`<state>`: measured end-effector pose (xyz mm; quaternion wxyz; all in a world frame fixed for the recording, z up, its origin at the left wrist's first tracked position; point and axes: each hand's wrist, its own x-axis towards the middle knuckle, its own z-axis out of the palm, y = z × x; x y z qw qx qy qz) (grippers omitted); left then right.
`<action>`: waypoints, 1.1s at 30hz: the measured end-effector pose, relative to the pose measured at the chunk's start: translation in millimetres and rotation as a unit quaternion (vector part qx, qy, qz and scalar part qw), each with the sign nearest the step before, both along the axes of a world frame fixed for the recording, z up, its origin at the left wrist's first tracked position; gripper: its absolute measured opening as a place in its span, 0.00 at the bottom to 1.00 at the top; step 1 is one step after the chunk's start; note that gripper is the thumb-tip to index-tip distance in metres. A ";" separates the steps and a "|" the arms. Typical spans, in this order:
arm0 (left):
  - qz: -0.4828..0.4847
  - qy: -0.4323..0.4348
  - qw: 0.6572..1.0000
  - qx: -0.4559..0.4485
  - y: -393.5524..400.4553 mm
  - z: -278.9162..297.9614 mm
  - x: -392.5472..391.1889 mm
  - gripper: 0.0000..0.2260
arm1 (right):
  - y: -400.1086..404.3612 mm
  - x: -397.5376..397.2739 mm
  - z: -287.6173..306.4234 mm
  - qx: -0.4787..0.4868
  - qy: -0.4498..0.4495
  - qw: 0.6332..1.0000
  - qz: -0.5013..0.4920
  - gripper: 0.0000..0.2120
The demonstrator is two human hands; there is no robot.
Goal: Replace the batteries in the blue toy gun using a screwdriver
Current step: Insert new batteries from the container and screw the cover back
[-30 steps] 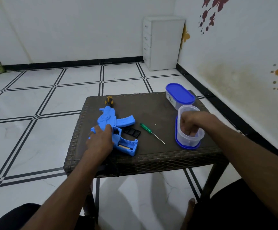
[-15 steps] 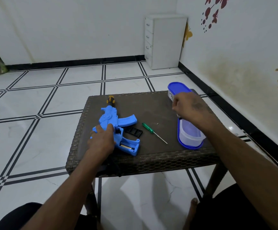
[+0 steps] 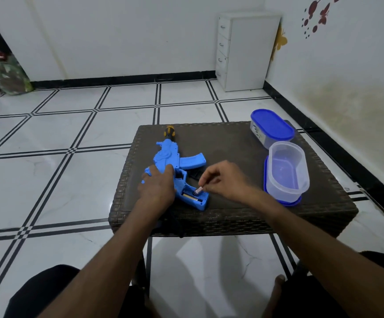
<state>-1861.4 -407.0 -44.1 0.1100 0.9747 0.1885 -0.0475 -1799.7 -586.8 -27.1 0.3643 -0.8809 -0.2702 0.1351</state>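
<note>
Toward the table's (image 3: 232, 138) left edge: left hand (image 3: 157, 189) flat on the blue toy gun (image 3: 177, 161), fingers straight, pinning it. Compartment (image 3: 192, 196) in the grip already uncovered, one battery seated. Right hand (image 3: 226, 180) pinching a second battery (image 3: 198, 190) at the opening. Left to do, seemingly: seating it, refitting the cover. Screwdriver out of sight.
</note>
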 end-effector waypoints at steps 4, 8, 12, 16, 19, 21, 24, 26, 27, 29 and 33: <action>-0.002 0.002 1.000 -0.002 1.6 -0.7 0.1 0.18 | 1.0 -3.7 -6.3 -0.087 -0.106 0.989 0.059 0.06; -0.004 -0.003 1.000 -0.008 2.4 -0.9 -0.5 0.18 | 2.9 -5.5 -13.5 -0.098 -0.138 0.980 0.101 0.06; -0.003 -0.002 1.000 -0.011 2.5 -1.7 -0.7 0.18 | 3.1 -1.9 -17.1 -0.055 -0.072 0.993 0.078 0.07; 0.000 -0.001 1.000 -0.017 3.5 -2.0 0.9 0.18 | 8.8 2.6 -20.7 -0.038 -0.037 0.998 0.039 0.15; 0.001 0.001 1.000 -0.021 4.5 -2.8 1.4 0.19 | 13.4 11.7 -22.1 -0.024 0.054 0.998 -0.012 0.22; 0.001 0.003 1.000 -0.025 5.1 -3.1 0.9 0.19 | 18.1 13.6 -23.5 0.004 0.147 0.988 -0.055 0.22; 0.002 0.003 1.000 -0.026 5.1 -1.8 1.0 0.19 | 28.5 12.9 -24.0 0.024 0.187 0.979 -0.078 0.21; 0.003 0.000 1.000 -0.025 4.4 -1.4 1.1 0.18 | 30.4 12.1 -24.0 0.023 0.182 0.980 -0.076 0.20; 0.002 -0.003 1.000 -0.024 3.9 -1.4 0.8 0.18 | 28.4 11.8 -24.0 0.021 0.177 0.982 -0.067 0.20; -0.001 -0.007 1.000 -0.018 3.4 -2.4 -0.5 0.18 | 21.0 10.2 -22.6 0.032 0.166 0.984 -0.046 0.16; -0.008 -0.013 1.000 -0.007 2.7 -2.9 -2.7 0.18 | 0.0 17.3 -20.1 0.075 0.066 0.987 -0.125 0.06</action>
